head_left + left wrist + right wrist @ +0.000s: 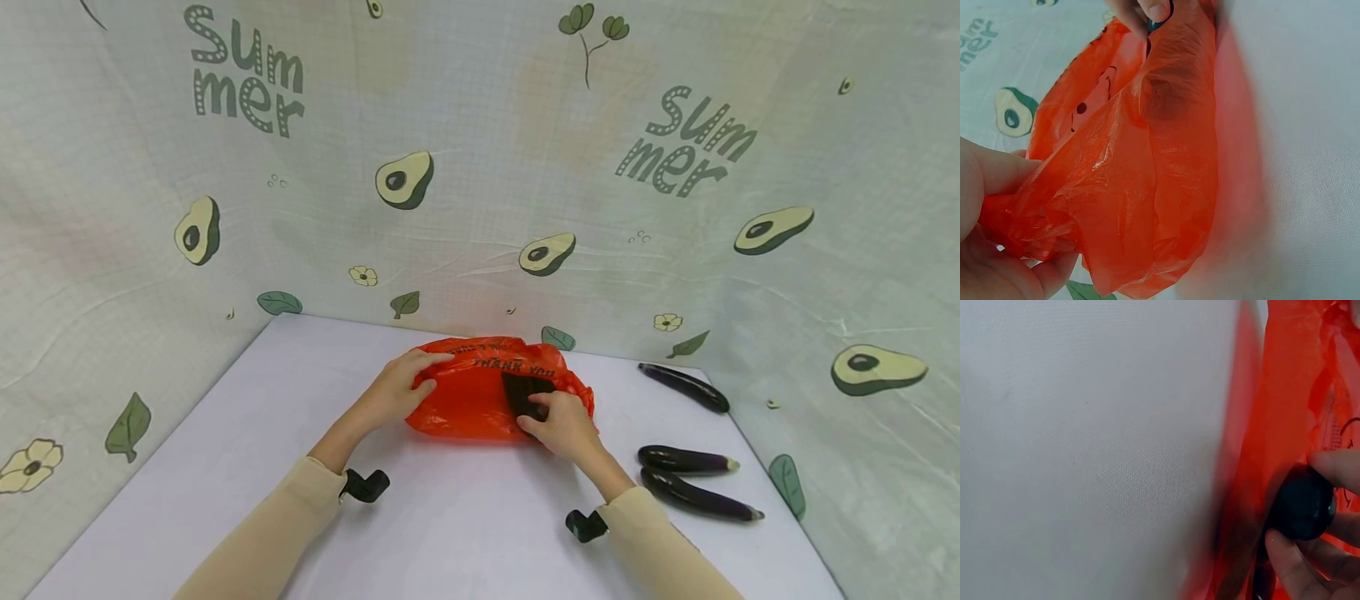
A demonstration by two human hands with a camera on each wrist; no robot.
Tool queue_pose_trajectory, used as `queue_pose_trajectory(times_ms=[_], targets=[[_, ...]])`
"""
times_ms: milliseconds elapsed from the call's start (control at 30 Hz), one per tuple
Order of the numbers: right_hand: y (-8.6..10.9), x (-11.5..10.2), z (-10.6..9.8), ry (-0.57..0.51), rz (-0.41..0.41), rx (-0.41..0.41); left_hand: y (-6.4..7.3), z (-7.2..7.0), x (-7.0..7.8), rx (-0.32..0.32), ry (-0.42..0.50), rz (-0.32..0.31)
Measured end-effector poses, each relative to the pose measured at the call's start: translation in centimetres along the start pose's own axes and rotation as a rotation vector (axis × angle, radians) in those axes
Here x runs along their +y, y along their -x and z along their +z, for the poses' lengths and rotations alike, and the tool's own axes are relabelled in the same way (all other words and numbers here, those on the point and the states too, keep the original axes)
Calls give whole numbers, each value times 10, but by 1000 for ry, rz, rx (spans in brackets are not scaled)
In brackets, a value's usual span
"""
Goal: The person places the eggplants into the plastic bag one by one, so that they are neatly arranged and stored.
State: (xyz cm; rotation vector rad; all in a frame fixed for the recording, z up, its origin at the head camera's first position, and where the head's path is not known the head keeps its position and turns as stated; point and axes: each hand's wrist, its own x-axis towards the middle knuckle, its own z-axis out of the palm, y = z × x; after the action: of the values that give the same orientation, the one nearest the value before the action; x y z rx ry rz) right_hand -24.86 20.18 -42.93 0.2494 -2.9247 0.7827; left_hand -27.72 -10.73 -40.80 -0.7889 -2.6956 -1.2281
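A red plastic bag (465, 408) printed with "THANK YOU" lies on its side on the table, its mouth spread. My left hand (393, 392) pinches the bag's left edge, and in the left wrist view the red film (1129, 194) is bunched between thumb and fingers. My right hand (564, 423) grips a dark, glossy eggplant (1304, 503) by its rounded end at the bag's mouth. The rest of that eggplant is inside the bag, showing as a dark shadow through the film in the left wrist view.
Three more eggplants lie on the right side of the white table (450, 533): one at the back (684, 387), and a pair nearer the front, an upper one (682, 459) and a lower one (697, 495). A printed cloth (465, 108) hangs behind the table and along both sides.
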Motion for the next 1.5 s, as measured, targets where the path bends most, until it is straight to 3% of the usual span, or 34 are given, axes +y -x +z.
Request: queue_pose_trajectory(times_ms=[1067,1333,1500], targets=[[-2,1,14,21,3,11,1,-1,0,7,-7,2],[0,0,16,3,-11,-29,1,-2,2,3,-6,-7],[3,3,19,-18,-10,6,2,-2,1,4,-1,-8]])
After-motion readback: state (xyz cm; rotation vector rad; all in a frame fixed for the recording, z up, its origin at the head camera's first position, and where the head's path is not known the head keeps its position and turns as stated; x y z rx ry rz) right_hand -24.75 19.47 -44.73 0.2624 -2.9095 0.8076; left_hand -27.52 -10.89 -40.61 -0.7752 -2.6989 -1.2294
